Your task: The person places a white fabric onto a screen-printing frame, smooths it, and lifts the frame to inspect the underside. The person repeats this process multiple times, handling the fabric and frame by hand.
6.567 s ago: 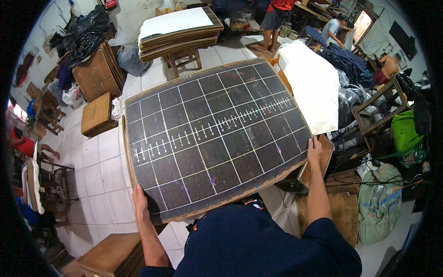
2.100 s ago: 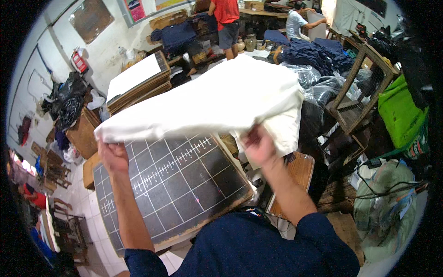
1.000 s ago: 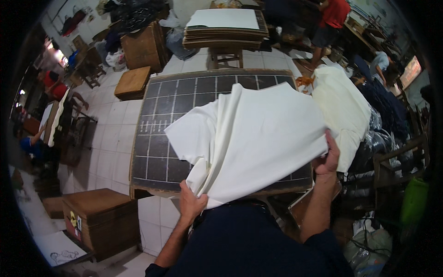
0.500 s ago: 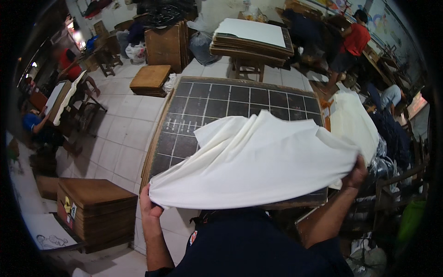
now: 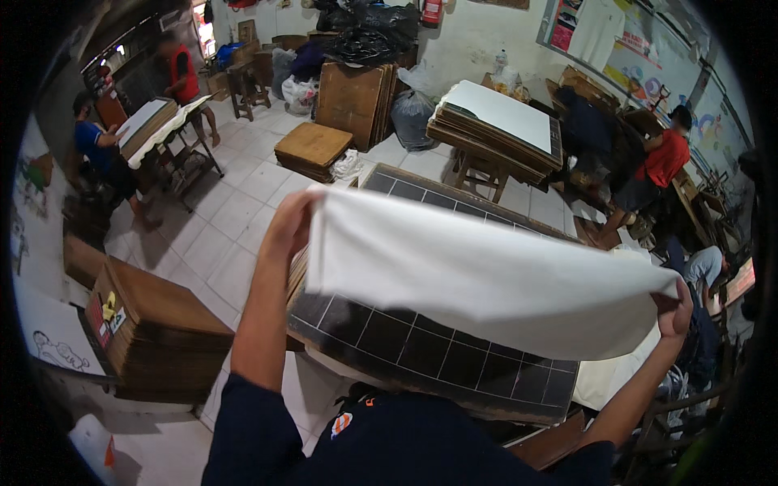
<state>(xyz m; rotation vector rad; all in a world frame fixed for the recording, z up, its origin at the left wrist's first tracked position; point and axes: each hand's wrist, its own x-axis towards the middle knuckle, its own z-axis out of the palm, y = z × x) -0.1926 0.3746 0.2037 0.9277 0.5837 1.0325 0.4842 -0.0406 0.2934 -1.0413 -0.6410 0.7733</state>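
Observation:
A white piece of fabric (image 5: pixel 478 271) hangs stretched between my two raised hands, blurred a little by motion. My left hand (image 5: pixel 293 223) is closed on its upper left corner, and my right hand (image 5: pixel 673 312) pinches the upper right corner. Beneath the fabric lies a dark board (image 5: pixel 421 344) marked with a grid of pale lines, on top of a stack. The cloth hides the middle of this board. Whether the fabric's lower edge touches the board I cannot tell.
Stacked brown boards (image 5: pixel 162 324) stand at the near left. A low board pile (image 5: pixel 314 150) and another stack topped with a white sheet (image 5: pixel 502 117) lie beyond. Pale cloth (image 5: pixel 608 377) lies beside the board at right. Co-workers (image 5: pixel 101 138) are at left and far right (image 5: pixel 664 154).
Both hands have lifted the fabric, the left one rising and reaching forward most. The bunched cloth has straightened into a hanging band. The whole view has shifted.

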